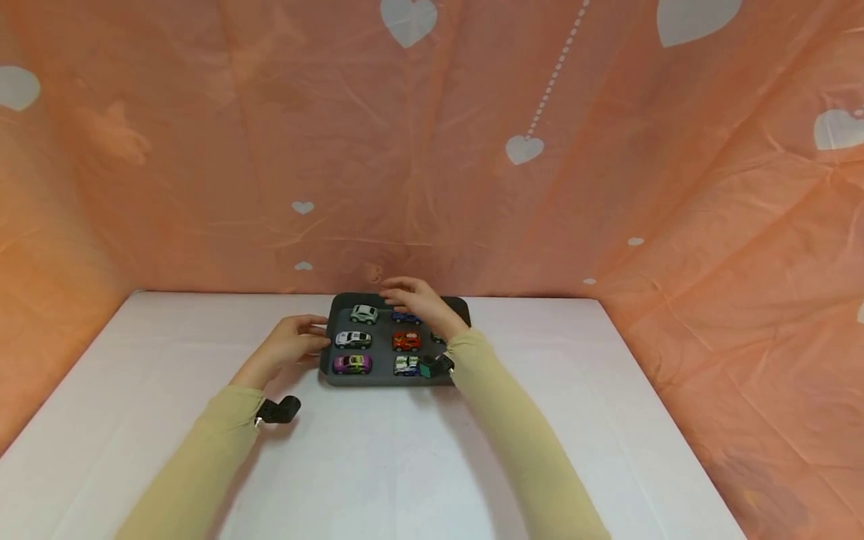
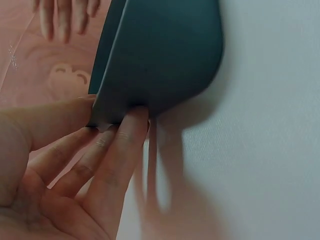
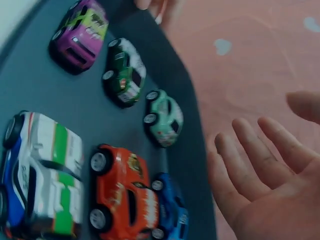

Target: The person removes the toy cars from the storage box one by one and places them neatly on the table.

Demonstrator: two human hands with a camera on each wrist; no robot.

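A dark grey tray (image 1: 391, 379) lies on the white table and carries several toy cars. My left hand (image 1: 300, 343) pinches the tray's left edge, thumb on top and fingers (image 2: 117, 145) under the rim of the tray (image 2: 160, 55). My right hand (image 1: 418, 301) hovers open over the tray's far side, above the blue car (image 1: 405, 318). The right wrist view shows its straight fingers (image 3: 250, 165) beside the tray (image 3: 40, 95), with a purple car (image 3: 80, 35), a mint car (image 3: 164, 117), a red car (image 3: 125, 192) and a white and green car (image 3: 45, 175).
The white table (image 1: 405, 465) stretches wide around the tray. An orange cloth with white hearts (image 1: 472, 150) hangs behind and on both sides. Small black cameras sit on the left wrist (image 1: 280, 411) and right wrist (image 1: 435, 366).
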